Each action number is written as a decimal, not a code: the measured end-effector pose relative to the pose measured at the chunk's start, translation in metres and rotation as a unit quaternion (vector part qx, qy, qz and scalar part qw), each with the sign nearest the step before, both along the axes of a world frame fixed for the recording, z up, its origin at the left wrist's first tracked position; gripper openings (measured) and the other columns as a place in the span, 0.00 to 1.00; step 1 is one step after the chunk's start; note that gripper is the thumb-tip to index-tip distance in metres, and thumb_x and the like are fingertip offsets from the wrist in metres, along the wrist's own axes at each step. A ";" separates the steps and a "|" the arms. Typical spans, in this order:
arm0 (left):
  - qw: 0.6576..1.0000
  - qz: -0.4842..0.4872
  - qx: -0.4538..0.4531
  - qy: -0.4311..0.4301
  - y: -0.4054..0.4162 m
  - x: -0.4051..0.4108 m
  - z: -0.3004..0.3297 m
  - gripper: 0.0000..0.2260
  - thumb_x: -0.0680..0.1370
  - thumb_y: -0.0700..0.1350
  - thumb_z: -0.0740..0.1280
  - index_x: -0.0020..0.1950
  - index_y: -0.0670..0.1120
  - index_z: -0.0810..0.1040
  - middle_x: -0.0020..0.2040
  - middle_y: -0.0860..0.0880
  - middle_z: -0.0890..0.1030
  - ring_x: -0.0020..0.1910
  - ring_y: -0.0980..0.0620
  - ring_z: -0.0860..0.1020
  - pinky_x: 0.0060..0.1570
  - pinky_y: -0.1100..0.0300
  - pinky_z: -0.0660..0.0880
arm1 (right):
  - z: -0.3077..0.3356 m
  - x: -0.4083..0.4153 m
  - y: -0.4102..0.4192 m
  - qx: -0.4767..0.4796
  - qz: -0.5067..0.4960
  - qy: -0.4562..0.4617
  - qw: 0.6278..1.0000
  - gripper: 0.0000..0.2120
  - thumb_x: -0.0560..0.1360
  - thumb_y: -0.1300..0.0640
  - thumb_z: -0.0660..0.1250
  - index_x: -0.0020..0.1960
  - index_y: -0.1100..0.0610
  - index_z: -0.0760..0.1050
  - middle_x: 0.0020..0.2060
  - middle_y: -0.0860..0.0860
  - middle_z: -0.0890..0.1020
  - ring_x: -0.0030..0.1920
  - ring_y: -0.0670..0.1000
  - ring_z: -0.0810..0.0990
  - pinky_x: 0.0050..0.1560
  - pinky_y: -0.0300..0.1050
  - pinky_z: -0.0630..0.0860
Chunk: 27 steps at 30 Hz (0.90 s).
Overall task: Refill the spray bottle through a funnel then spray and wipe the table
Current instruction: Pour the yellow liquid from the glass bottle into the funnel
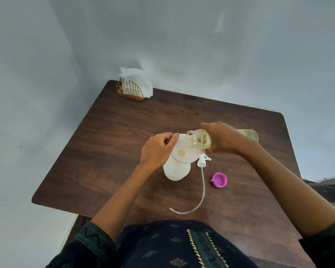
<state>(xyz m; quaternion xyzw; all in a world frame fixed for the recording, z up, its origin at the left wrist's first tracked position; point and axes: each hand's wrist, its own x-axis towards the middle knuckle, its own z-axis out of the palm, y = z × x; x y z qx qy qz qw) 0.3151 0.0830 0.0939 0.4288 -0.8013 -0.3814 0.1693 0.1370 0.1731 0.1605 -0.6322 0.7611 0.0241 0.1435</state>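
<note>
White spray bottle (176, 171) upright near the middle of the dark wooden table (108, 136), its top off. Pale funnel (184, 149) seated in the bottle's neck, wide mouth up, a small pool of yellowish liquid at its centre hole. Left hand (156, 149) at the funnel's left rim, fingers curled, thumb and forefinger pinching the edge. Right hand (223, 138) wrapped around a clear refill bottle (198, 138), gripping it about the middle. Refill bottle tipped nearly level, open mouth over the funnel's right side, base pointing right; yellow liquid lying along its lower wall and in the base end showing past the hand. Thin stream from mouth to funnel hard to make out.

Spray head (202, 160) lying on the table just right of the spray bottle, touching or nearly under the funnel's rim; cannot tell which. Clear dip tube (202, 190) trailing from it toward the near edge, then curving left. Pink cap (219, 180) on the table right of the tube, open side up, apart from everything else.

Gold wire holder (130, 90) at the far left corner, stuffed with white napkins (137, 79). A few small dark spots (190, 108) on the tabletop beyond the hands. Pale blue-grey wall (201, 45) behind. Dark patterned garment (172, 244) and both forearms along the near edge.
</note>
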 end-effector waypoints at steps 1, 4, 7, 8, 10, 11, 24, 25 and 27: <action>1.000 0.000 0.000 0.000 0.000 0.000 0.000 0.17 0.80 0.56 0.58 0.40 0.49 0.78 0.29 0.53 0.73 0.31 0.55 0.70 0.32 0.59 0.63 | 0.000 0.000 0.000 0.000 0.000 -0.001 1.000 0.18 0.64 0.58 0.75 0.48 0.56 0.70 0.40 0.51 0.79 0.40 0.53 0.77 0.37 0.46 0.72; 1.000 -0.001 0.002 0.001 0.000 0.000 0.000 0.17 0.80 0.56 0.58 0.40 0.49 0.79 0.30 0.53 0.74 0.31 0.55 0.70 0.32 0.60 0.63 | -0.001 0.000 0.000 -0.002 -0.003 -0.003 1.000 0.18 0.63 0.58 0.75 0.49 0.57 0.71 0.41 0.51 0.79 0.41 0.54 0.78 0.39 0.48 0.76; 1.000 -0.001 0.000 0.003 0.000 0.000 0.000 0.17 0.80 0.56 0.58 0.40 0.49 0.79 0.29 0.54 0.74 0.30 0.55 0.70 0.32 0.60 0.63 | -0.002 0.000 -0.001 -0.002 -0.005 -0.003 1.000 0.19 0.63 0.57 0.75 0.49 0.56 0.71 0.42 0.51 0.79 0.41 0.54 0.78 0.41 0.50 0.78; 1.000 -0.001 -0.001 0.003 0.000 0.000 0.000 0.17 0.80 0.56 0.58 0.40 0.49 0.79 0.29 0.54 0.74 0.31 0.55 0.70 0.32 0.60 0.63 | -0.002 0.000 -0.001 -0.001 -0.004 -0.001 1.000 0.19 0.63 0.57 0.75 0.49 0.56 0.71 0.42 0.51 0.79 0.41 0.54 0.78 0.39 0.48 0.76; 1.000 -0.001 0.000 0.003 0.000 0.000 0.001 0.17 0.80 0.56 0.58 0.41 0.49 0.79 0.30 0.54 0.74 0.31 0.55 0.71 0.32 0.60 0.63 | -0.002 0.000 -0.001 -0.001 -0.002 0.002 1.000 0.19 0.64 0.57 0.75 0.49 0.56 0.71 0.41 0.50 0.79 0.41 0.54 0.77 0.37 0.45 0.72; 1.000 -0.001 0.000 0.003 0.000 0.000 0.001 0.17 0.80 0.56 0.58 0.41 0.48 0.79 0.30 0.53 0.74 0.31 0.55 0.71 0.32 0.60 0.63 | -0.001 0.000 -0.001 -0.002 0.000 0.002 1.000 0.18 0.64 0.57 0.75 0.49 0.57 0.71 0.41 0.50 0.79 0.41 0.54 0.77 0.37 0.45 0.71; 1.000 0.003 0.001 -0.003 0.000 0.001 0.000 0.17 0.80 0.57 0.57 0.42 0.49 0.79 0.30 0.53 0.75 0.32 0.55 0.72 0.32 0.60 0.63 | -0.003 0.000 0.000 -0.002 -0.003 -0.003 1.000 0.19 0.63 0.57 0.76 0.48 0.56 0.70 0.40 0.49 0.78 0.40 0.53 0.77 0.39 0.49 0.75; 1.000 0.004 0.001 -0.004 0.000 0.001 0.000 0.17 0.80 0.57 0.57 0.42 0.48 0.79 0.30 0.53 0.74 0.32 0.54 0.71 0.32 0.59 0.63 | -0.002 0.000 0.000 -0.002 -0.003 -0.003 1.000 0.19 0.63 0.57 0.76 0.48 0.56 0.70 0.40 0.49 0.78 0.40 0.53 0.77 0.38 0.49 0.75; 1.000 0.002 0.002 0.000 0.000 0.001 -0.001 0.17 0.80 0.57 0.57 0.42 0.49 0.79 0.31 0.53 0.76 0.32 0.54 0.72 0.32 0.59 0.64 | -0.002 0.000 0.000 0.000 -0.002 0.000 1.000 0.18 0.63 0.58 0.75 0.48 0.55 0.70 0.39 0.49 0.77 0.40 0.52 0.77 0.36 0.45 0.72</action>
